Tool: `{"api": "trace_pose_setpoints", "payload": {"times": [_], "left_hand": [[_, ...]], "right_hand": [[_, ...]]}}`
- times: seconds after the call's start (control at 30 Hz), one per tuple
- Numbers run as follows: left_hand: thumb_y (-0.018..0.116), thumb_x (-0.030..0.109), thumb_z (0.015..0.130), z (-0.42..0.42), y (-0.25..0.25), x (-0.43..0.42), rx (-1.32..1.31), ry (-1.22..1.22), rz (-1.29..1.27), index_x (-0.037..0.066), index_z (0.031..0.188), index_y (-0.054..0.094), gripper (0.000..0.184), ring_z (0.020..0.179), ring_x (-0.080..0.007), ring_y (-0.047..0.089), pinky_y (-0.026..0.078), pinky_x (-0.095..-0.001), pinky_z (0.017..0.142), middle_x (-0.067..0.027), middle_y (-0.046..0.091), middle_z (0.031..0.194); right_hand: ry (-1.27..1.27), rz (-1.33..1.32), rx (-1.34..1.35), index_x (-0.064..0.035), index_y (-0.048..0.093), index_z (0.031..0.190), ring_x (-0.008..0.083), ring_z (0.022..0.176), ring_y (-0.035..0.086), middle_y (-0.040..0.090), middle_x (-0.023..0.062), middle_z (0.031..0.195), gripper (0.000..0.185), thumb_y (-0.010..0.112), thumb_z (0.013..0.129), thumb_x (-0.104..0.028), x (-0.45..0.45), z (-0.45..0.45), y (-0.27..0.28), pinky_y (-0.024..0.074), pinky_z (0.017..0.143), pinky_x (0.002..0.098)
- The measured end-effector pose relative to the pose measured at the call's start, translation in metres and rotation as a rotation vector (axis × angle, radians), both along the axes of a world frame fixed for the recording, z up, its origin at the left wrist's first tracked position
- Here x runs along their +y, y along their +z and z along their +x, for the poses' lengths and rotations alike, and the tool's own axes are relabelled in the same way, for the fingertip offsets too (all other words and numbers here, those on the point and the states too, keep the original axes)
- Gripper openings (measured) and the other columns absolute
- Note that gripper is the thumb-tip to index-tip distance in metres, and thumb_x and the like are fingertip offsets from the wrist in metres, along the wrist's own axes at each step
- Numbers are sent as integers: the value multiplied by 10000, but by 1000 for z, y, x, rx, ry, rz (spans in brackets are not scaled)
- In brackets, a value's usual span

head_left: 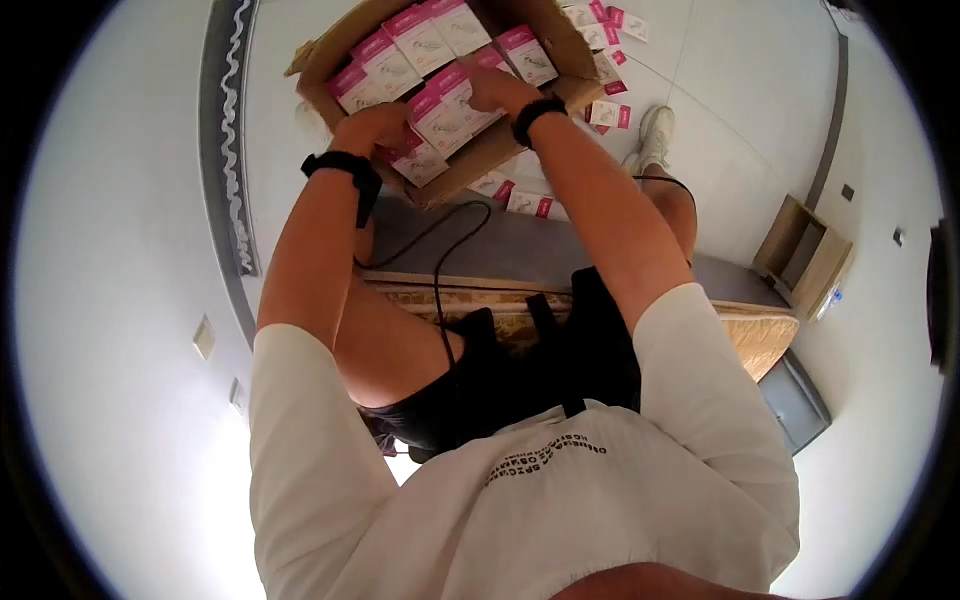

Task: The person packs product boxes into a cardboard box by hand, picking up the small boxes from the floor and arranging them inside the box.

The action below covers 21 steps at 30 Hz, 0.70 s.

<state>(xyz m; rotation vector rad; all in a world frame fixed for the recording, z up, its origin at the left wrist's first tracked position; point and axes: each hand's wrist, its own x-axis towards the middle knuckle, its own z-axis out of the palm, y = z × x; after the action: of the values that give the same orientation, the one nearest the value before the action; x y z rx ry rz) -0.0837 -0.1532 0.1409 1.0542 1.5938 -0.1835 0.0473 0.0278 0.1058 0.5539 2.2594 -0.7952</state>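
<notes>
An open cardboard box (572, 48) at the top of the head view holds several small pink-and-white cartons, lying in rows and printed with a grey picture. My left hand (372, 128) reaches in at the near left corner, its fingers closed at the top edge of a carton (420, 165). On the right, my right hand (498, 90) is inside the box too. Its fingers are bent around the upper edge of a middle carton (448, 122), and the fingertips are partly hidden among the cartons. Both wrists wear black bands.
More cartons (610, 114) lie on the pale tiled floor (730, 90) right of the box and below its near edge. A black cord (440, 255) loops between my legs. To the right stands a small wooden box (800, 250); a wall runs along the left.
</notes>
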Motion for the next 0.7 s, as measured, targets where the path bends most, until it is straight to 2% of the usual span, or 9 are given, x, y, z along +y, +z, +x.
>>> {"api": "trace_pose_setpoints", "payload": {"times": [0.1,0.2,0.3,0.37,0.4,0.43,0.53,0.63,0.7], "left_hand": [[789,348,746,-20,13,21,-73,40,107,38,1207,543,607,990,-265,616,511,-399,831,-118,617,1162],[771,390,773,-25,29,49,-145,192,230,55,1230,538,613,981,-233,614,514,-382,813,-119,618,1152],[758,454,785,-16,25,86,-237,398,289,45,1239,541,649,1012,-238,603,519,-364,840,-166,603,1155],[754,461,787,7,10,114,-122,540,437,21,1268,538,687,1088,-280,589,493,-360,922,-206,590,1209],[719,450,835,19,-27,122,49,481,497,22,1437,371,816,1175,-294,541,476,-413,945,-208,463,1397],[698,551,808,20,-65,133,-49,420,443,20,1428,382,875,1241,-331,492,455,-435,979,-208,438,1422],[661,487,852,39,-58,165,135,78,306,20,1386,438,744,1246,-360,480,448,-467,981,-211,474,1380],[608,205,832,61,-58,161,546,-37,360,53,1256,553,454,1174,-458,491,453,-536,945,-261,501,1278],[626,227,823,74,-56,157,501,-20,418,66,1272,548,483,1220,-480,435,426,-562,966,-280,438,1324]], "right_hand": [[5,58,-71,-63,242,1493,405,1024,622,655,191,1141,688,502,864,-169,33,6,-21,500,889,453],[-3,125,395,-40,397,1412,345,1034,632,661,142,1160,560,505,890,-212,73,13,24,504,904,397],[-350,-307,516,-23,483,1325,270,987,653,667,146,1136,486,512,910,-275,94,49,129,517,890,366],[-678,-419,619,-45,538,1233,161,813,632,639,77,982,330,489,930,-164,101,80,161,519,658,273],[-696,-409,643,-45,538,1233,161,813,632,639,77,982,330,489,930,-164,109,95,158,519,658,273],[-738,-457,667,-83,542,1261,150,886,635,659,65,1021,338,496,946,-195,115,113,147,512,738,283],[-839,-437,685,-127,559,1274,140,923,645,684,56,1034,331,500,965,-227,125,159,151,504,811,288],[-933,-347,740,-115,605,1188,135,850,656,690,63,994,284,510,956,-248,140,213,117,506,784,272],[-1378,-497,674,-70,509,1258,154,775,612,626,76,1004,360,510,907,-149,152,247,62,528,678,288]]}}
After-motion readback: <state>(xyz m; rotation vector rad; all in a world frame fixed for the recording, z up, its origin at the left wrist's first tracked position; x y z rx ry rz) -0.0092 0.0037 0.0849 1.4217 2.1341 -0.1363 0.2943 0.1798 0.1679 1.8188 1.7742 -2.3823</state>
